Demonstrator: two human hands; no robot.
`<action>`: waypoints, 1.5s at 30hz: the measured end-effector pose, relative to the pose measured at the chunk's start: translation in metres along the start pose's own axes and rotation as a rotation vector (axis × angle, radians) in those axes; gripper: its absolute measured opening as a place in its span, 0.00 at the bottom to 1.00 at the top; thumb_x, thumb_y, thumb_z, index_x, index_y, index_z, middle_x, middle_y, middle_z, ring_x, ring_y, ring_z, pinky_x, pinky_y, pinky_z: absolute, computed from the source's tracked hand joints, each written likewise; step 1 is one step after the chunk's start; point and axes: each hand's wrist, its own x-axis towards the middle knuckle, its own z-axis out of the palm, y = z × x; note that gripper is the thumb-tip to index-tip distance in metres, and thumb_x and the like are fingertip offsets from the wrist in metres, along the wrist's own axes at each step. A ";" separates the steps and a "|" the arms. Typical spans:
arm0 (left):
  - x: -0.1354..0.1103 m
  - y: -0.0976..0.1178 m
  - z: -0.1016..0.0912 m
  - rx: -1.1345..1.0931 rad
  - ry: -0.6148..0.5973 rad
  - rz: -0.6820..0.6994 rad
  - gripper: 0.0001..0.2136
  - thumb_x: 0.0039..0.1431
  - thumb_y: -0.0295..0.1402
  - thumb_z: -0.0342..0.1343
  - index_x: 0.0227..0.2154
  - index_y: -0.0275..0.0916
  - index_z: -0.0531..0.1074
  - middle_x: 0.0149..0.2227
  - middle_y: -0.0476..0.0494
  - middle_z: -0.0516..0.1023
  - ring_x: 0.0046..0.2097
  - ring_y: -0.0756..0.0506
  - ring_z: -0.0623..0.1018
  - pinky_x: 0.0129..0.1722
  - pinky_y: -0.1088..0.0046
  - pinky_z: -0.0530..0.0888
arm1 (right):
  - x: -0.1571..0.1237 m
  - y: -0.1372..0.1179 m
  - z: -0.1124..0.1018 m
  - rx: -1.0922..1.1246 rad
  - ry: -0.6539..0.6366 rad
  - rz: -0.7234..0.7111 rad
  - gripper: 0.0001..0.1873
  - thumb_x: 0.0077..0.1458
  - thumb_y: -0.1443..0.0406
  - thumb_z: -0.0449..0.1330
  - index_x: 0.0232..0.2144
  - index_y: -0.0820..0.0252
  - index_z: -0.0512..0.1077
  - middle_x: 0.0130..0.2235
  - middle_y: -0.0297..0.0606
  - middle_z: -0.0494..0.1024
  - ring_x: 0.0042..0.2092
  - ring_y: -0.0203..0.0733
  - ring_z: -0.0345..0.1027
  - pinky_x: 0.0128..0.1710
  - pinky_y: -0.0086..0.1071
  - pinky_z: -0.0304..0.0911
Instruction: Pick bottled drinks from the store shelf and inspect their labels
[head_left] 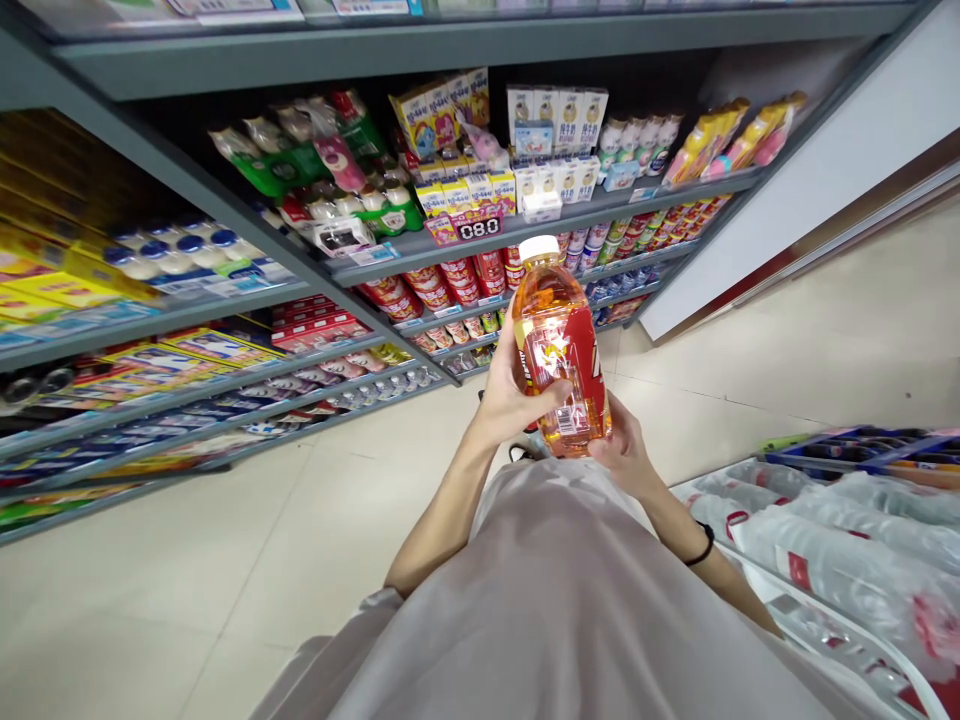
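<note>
A large plastic drink bottle (pixel 559 350) with amber liquid, a white cap and a red label is held up in front of my body, cap end away from me. My left hand (pixel 510 390) wraps round its left side, the thumb lying across the front near a barcode. At the lower right, my right hand (pixel 621 445) grips the bottle near its base; some of its fingers are hidden behind the bottle. A dark band circles my right wrist.
Grey store shelves (pixel 450 55) stand ahead and to the left, stocked with drink cartons (pixel 559 120), small white bottles (pixel 180 250) and red cans (pixel 431 290). Wrapped packs of large clear bottles (pixel 847 540) are at the right. A white panel (pixel 795 180) edges the shelf, above a pale tiled floor (pixel 150 600).
</note>
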 end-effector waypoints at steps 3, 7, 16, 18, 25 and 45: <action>0.002 -0.001 0.000 -0.024 -0.010 0.010 0.43 0.46 0.46 0.77 0.65 0.46 0.68 0.62 0.35 0.72 0.65 0.31 0.73 0.65 0.52 0.71 | 0.001 0.000 0.001 0.040 -0.012 -0.018 0.38 0.56 0.44 0.70 0.61 0.54 0.67 0.56 0.46 0.79 0.54 0.54 0.76 0.49 0.42 0.75; 0.004 0.000 -0.001 -0.032 -0.007 -0.005 0.44 0.44 0.47 0.78 0.65 0.47 0.68 0.63 0.36 0.71 0.66 0.31 0.71 0.67 0.51 0.69 | 0.004 -0.004 0.003 0.027 0.016 -0.024 0.36 0.56 0.45 0.70 0.59 0.55 0.68 0.54 0.46 0.79 0.52 0.53 0.77 0.51 0.43 0.74; 0.001 -0.001 0.001 -0.059 0.047 -0.110 0.42 0.49 0.45 0.76 0.65 0.46 0.65 0.55 0.38 0.77 0.54 0.37 0.79 0.55 0.57 0.79 | 0.004 0.002 0.003 -0.094 0.046 -0.089 0.37 0.55 0.53 0.73 0.61 0.57 0.66 0.57 0.47 0.78 0.55 0.52 0.75 0.56 0.43 0.73; 0.001 -0.002 0.001 -0.055 0.074 -0.132 0.40 0.49 0.46 0.75 0.63 0.44 0.66 0.53 0.39 0.78 0.51 0.38 0.80 0.53 0.59 0.80 | 0.005 0.005 0.004 -0.150 0.061 -0.108 0.40 0.54 0.54 0.73 0.63 0.58 0.64 0.58 0.48 0.77 0.56 0.52 0.75 0.57 0.44 0.72; 0.003 -0.004 -0.005 -0.048 0.123 -0.132 0.38 0.45 0.47 0.77 0.57 0.43 0.69 0.51 0.40 0.79 0.49 0.39 0.81 0.51 0.60 0.80 | 0.009 0.006 0.007 -0.230 0.080 -0.122 0.42 0.53 0.55 0.74 0.64 0.60 0.63 0.57 0.49 0.78 0.55 0.54 0.75 0.56 0.44 0.73; 0.011 0.005 -0.009 -0.485 0.153 -0.293 0.41 0.42 0.66 0.60 0.53 0.41 0.77 0.57 0.37 0.80 0.65 0.28 0.73 0.60 0.48 0.77 | 0.010 0.011 0.024 -0.084 0.013 -0.167 0.52 0.50 0.48 0.75 0.69 0.51 0.57 0.66 0.49 0.67 0.65 0.57 0.65 0.64 0.48 0.66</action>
